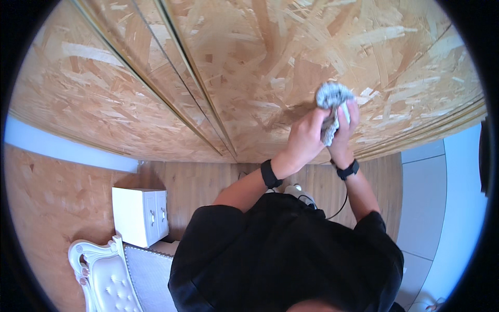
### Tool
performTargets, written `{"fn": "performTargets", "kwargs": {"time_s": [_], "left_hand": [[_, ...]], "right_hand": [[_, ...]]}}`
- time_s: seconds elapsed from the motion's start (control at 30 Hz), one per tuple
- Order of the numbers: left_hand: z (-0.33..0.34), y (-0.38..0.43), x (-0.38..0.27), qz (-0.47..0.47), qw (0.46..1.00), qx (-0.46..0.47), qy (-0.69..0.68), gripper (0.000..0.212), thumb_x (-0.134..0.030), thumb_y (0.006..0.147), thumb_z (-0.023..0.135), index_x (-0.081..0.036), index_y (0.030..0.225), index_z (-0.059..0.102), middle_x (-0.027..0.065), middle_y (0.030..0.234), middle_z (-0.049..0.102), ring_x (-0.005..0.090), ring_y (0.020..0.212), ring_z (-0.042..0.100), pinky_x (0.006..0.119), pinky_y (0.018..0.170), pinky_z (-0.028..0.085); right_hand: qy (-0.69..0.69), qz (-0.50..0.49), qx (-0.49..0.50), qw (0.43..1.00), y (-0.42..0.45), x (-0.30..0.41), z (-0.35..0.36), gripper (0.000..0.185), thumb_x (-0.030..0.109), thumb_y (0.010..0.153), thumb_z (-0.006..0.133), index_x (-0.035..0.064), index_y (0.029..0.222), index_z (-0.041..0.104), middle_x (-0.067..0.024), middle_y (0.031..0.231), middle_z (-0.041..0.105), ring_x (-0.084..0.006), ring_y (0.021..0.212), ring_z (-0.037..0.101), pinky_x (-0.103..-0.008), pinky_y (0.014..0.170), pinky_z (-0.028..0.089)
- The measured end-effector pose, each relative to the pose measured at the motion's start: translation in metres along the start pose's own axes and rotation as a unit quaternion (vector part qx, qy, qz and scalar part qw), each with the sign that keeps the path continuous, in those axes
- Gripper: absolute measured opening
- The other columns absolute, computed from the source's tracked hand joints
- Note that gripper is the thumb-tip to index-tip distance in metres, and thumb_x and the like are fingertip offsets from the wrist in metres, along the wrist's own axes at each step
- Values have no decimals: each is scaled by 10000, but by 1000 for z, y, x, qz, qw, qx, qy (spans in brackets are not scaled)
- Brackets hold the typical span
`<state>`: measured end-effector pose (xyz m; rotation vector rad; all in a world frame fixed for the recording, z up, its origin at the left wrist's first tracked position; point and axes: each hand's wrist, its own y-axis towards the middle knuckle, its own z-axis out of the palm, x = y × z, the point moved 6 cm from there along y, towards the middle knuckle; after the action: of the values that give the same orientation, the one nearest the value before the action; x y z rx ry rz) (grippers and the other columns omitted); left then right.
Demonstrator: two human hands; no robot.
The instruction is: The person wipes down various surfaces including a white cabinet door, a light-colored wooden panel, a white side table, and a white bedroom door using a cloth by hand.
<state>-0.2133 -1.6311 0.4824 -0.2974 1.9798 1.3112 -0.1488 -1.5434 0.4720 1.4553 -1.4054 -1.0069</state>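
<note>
A crumpled grey-and-white cloth [333,94] is bunched between my two hands, in front of a tall panel [265,78] with a wood-strand pattern. My left hand [307,132] grips the cloth from the left side. On the other side, the fingers of my right hand [344,124] are curled around it. Part of the cloth hangs down between the palms. Whether the cloth touches the panel I cannot tell. Both wrists wear black bands.
Gold-coloured vertical trim strips [191,74] run down the panels at left. Below lies a wood-look floor [202,175]. A white nightstand [136,214] and a tufted white headboard [117,288] stand at lower left. Grey cabinet fronts [423,195] line the right. A dark cable [342,206] hangs near my body.
</note>
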Motion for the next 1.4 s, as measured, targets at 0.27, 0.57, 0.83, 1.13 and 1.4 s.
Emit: {"fn": "performTargets", "kwargs": {"time_s": [0.27,0.57,0.83,1.13,1.4], "left_hand": [[15,-70,72,-118,990,78,30,315,-62,672,581,-41,947,427,198,767,573,367,711,571,423,601,456],[-115,-30,15,-65,982,-139,107,379,-55,651,626,-16,998,480,157,906,551,274,824,558,334,709,441],[-201,-13,-19,22,934,-252,251,441,-48,584,662,-41,997,507,134,931,527,319,830,525,368,677,438],[-171,-72,62,-260,924,-64,275,338,-139,635,654,-67,896,451,137,884,528,351,778,536,413,607,439],[-142,-143,127,-349,913,2,212,317,-151,683,617,-64,941,455,157,908,554,355,787,547,436,622,439]], "right_hand": [[28,50,181,982,-87,15,29,518,73,689,521,64,1186,375,-203,1189,334,-418,1120,322,-535,941,265],[255,-6,83,963,46,99,74,512,29,683,519,74,1179,403,-198,1228,341,-408,1146,324,-502,936,281],[255,29,27,966,110,168,95,570,49,682,590,71,1212,382,-201,1229,352,-368,1090,389,-399,888,357],[336,127,229,905,-5,146,140,634,-14,627,606,22,1204,346,-211,1110,404,-377,988,440,-390,830,388],[317,225,400,830,-107,138,164,629,-36,617,582,8,1193,334,-202,1123,402,-380,1004,431,-390,817,400]]}}
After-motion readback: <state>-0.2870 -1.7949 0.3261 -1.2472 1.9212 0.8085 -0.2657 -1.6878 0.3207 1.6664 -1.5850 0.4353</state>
